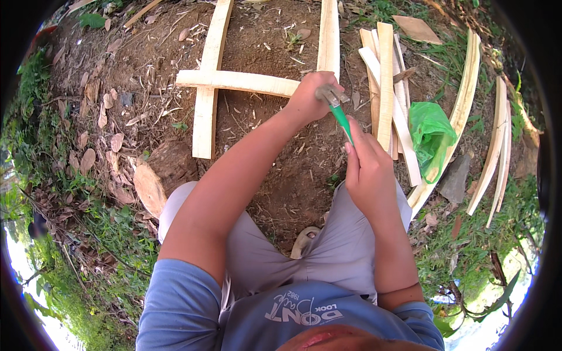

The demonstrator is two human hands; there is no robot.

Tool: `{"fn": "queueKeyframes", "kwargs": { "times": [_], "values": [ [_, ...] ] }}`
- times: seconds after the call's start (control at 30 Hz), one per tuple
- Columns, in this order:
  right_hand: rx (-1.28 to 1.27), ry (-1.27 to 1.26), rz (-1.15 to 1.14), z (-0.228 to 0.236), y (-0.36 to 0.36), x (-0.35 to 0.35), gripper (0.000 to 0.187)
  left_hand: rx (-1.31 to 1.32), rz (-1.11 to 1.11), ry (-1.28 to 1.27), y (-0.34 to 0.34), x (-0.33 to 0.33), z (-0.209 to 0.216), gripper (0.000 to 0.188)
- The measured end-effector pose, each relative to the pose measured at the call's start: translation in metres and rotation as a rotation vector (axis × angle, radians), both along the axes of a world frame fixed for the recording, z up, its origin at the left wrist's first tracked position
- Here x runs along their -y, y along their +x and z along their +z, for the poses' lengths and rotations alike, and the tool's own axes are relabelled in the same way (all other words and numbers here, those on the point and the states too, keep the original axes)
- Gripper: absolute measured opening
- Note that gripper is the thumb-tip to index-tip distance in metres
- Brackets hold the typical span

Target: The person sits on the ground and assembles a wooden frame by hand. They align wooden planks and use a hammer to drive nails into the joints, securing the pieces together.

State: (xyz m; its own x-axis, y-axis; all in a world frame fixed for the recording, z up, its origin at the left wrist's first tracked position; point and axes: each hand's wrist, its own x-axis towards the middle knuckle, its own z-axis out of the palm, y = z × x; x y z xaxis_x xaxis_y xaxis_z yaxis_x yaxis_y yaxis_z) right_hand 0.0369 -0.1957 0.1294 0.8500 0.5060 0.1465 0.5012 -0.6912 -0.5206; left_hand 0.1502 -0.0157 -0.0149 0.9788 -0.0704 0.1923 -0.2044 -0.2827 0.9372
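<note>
My right hand (370,167) is wrapped round the green handle of a claw hammer (341,120). Its metal head is up against the fingers of my left hand (310,99), in line with them from here. That left hand is closed over the right end of a pale wooden crosspiece (246,82), where it meets the right rail (329,38). The hammer head hides the left fingertips and anything they may pinch. Toward its left end, the crosspiece lies across the left rail (205,120). Both rails run away from me along the ground.
Several loose wooden strips (385,82) are piled to the right, beside a crumpled green plastic bag (430,137). Long curved strips (468,82) lie farther right, near a grey stone (455,180). A cut log (151,187) stands by my left knee. Dry leaves and wood chips litter the soil.
</note>
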Motion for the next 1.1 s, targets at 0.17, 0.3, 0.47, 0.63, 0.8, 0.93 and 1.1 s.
{"fn": "queueKeyframes", "kwargs": {
  "times": [0.17,0.3,0.47,0.63,0.8,0.93,1.1],
  "values": [
    [0.093,0.15,0.044,-0.007,0.007,0.002,0.049,0.051,0.085,0.081,0.002,0.0,-0.018,0.011],
    [-0.066,0.063,0.077,-0.001,-0.006,-0.008,0.049,-0.087,0.004,0.0,-0.002,0.003,0.01,0.008],
    [-0.24,0.378,0.185,0.014,-0.017,-0.026,0.043,-0.164,0.017,-0.006,0.0,0.002,0.007,0.008],
    [-0.36,0.386,-0.071,0.012,-0.011,-0.018,0.04,-0.22,-0.069,-0.25,-0.007,0.001,0.0,0.01],
    [-0.465,0.284,-0.023,-0.005,-0.002,-0.003,0.043,-0.259,-0.063,0.044,0.003,0.006,0.016,0.01],
    [-0.387,0.36,-0.041,-0.021,-0.001,-0.027,0.045,0.029,0.08,-0.039,0.01,0.002,-0.051,0.016],
    [-0.513,0.448,-0.177,-0.017,0.003,-0.006,0.044,-0.086,0.012,-0.175,-0.004,0.014,-0.019,0.017]
  ]
}}
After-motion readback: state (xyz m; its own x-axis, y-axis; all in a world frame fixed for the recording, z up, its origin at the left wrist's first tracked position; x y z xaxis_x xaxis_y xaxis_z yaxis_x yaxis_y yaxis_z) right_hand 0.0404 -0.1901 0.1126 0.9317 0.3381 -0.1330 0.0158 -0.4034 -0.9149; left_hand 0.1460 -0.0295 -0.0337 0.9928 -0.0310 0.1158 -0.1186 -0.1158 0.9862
